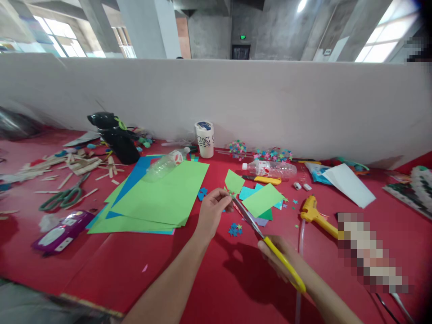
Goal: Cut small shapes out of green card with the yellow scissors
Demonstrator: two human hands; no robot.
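Observation:
My right hand (278,256) grips the yellow-handled scissors (285,264). Their metal blades point up and left, to the fingertips of my left hand (214,211). Thumb and fingers of that hand are pinched together on what looks like a small piece of paper, mostly hidden by the fingers. Just past the blades lie a light green paper square (234,181) and a light green paper rectangle (263,200), the latter on top of blue and darker green pieces. Small blue paper stars (233,230) lie below the blades, and more blue cut pieces (202,194) are left of my left hand.
Large green sheets (158,193) are stacked at left. Around stand or lie a white cup (204,140), plastic bottles (270,169), a yellow utility knife (267,180), a yellow glue gun (319,217), green-handled scissors (62,199), a purple packet (64,232) and a black bottle (118,141).

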